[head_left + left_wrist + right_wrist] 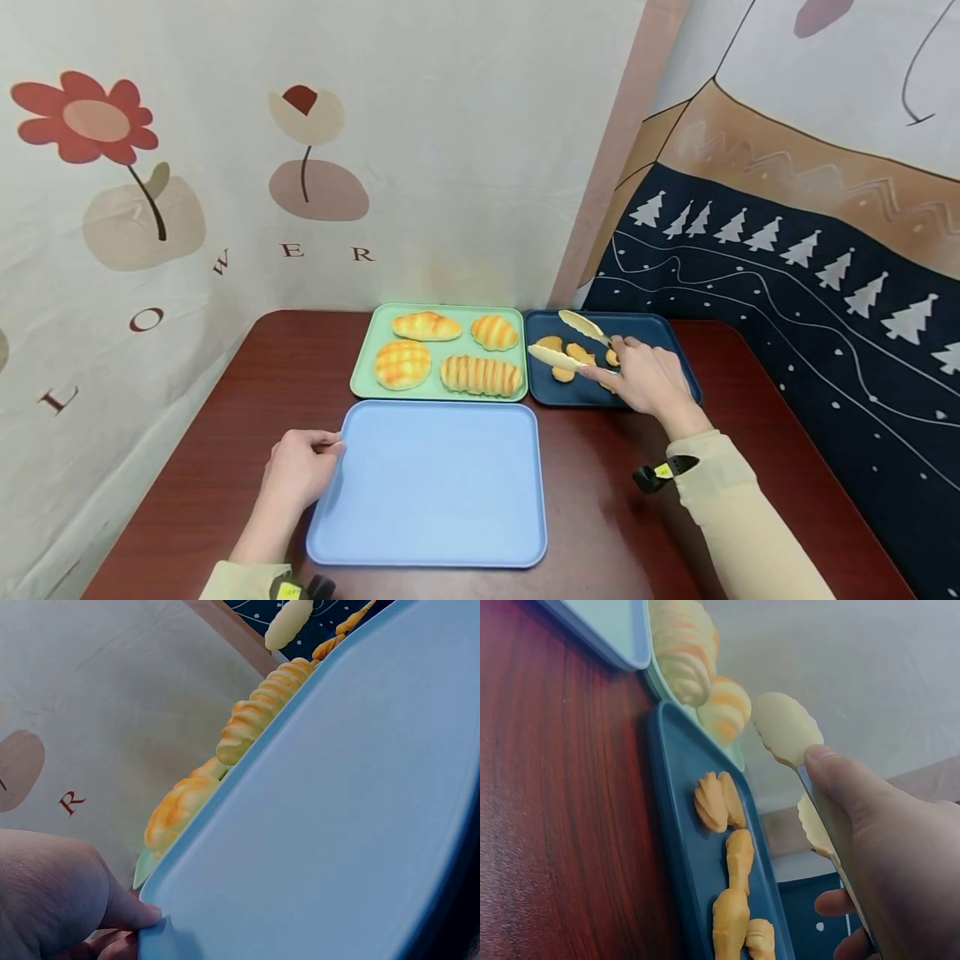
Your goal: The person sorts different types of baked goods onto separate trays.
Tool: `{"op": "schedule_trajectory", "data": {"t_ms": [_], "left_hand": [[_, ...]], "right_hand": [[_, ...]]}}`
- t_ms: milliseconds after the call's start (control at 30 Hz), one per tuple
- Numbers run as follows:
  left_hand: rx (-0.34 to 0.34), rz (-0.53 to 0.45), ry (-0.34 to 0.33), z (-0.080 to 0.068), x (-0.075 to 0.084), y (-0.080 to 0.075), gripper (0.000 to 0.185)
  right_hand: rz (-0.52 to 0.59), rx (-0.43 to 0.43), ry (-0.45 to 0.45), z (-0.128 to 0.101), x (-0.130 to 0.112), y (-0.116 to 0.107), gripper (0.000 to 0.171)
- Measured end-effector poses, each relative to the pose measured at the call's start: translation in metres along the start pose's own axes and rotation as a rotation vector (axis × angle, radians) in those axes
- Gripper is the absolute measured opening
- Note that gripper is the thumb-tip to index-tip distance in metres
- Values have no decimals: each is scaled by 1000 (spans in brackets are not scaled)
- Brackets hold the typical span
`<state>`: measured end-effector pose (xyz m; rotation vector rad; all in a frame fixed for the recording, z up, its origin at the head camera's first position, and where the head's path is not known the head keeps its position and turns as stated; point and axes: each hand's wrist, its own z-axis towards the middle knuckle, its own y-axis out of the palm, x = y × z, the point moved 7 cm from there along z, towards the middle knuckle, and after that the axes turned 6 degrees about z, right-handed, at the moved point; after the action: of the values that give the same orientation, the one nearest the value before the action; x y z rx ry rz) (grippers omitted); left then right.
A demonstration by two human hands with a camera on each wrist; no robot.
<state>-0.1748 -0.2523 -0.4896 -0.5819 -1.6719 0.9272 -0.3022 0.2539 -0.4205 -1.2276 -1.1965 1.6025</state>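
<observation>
My left hand [300,468] grips the near-left edge of the light blue tray [435,492], steadying it on the tabletop [225,400]. My right hand [648,379] holds the tongs [570,343] (tips apart) over the pastries [564,354] in the dark blue tray [675,350].

Head view: the dark red wooden table [225,433] was seen from above and behind, facing forward and down, at a distance.
Left wrist view: the pale blue rectangular plastic tray [352,825] was seen very close, from its left corner, looking along it.
Right wrist view: the dark navy rectangular tray [686,825] was seen close, low over the table.
Shared: the long ridged golden bread roll [480,375] [262,712] [682,652] was caught by all three views.
</observation>
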Motion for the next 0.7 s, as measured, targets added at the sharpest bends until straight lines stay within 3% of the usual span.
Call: {"op": "schedule_trajectory", "data": {"t_ms": [467,700], "left_hand": [[-6,-3,5,1,-1,-1,30],[-8,-12,5,1,-1,0,30]], "right_hand": [[22,33,9,-38,-12,-3,117],[40,40,14,-64,-12,4,111]]}}
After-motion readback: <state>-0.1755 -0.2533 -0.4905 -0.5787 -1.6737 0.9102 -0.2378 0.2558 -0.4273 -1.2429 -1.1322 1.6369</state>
